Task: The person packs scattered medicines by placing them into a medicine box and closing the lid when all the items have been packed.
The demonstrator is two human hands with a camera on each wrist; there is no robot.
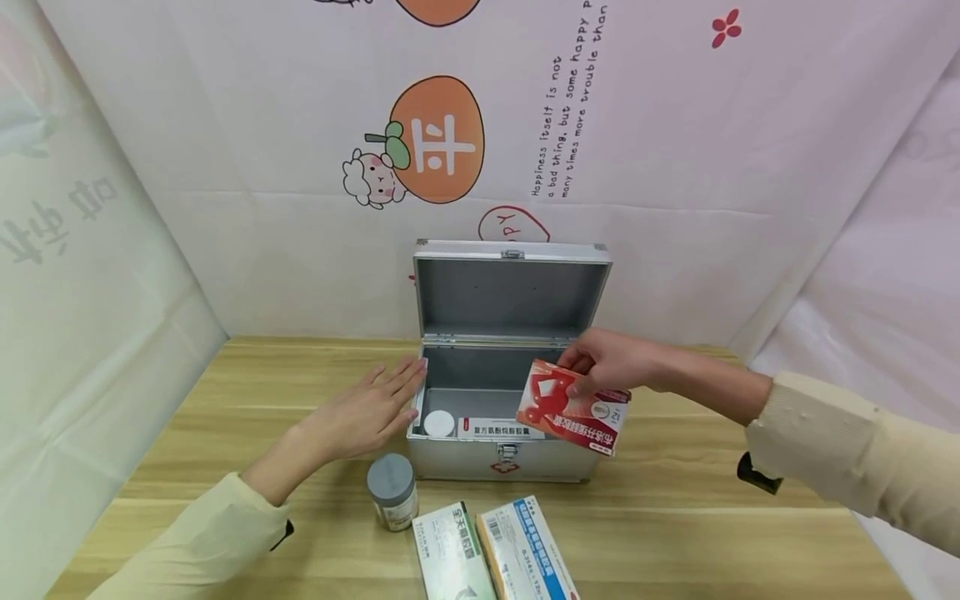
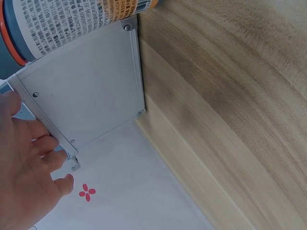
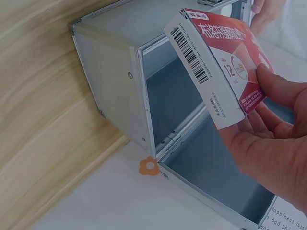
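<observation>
A silver metal medicine case stands with its lid raised. My right hand pinches a red and white medicine box over the right side of the opening, tilted in the air. In the right wrist view the thumb lies on the red face of that box. My left hand rests with straight fingers on the left rim of the case; in the left wrist view its fingertips are at the edge of the side wall. Inside the case sit a white round cap and a white medicine box.
In front of the case's left corner stands a jar with a grey lid. Nearer to me lie a green and white medicine box and a blue, white and orange one. A printed cloth hangs behind the wooden table.
</observation>
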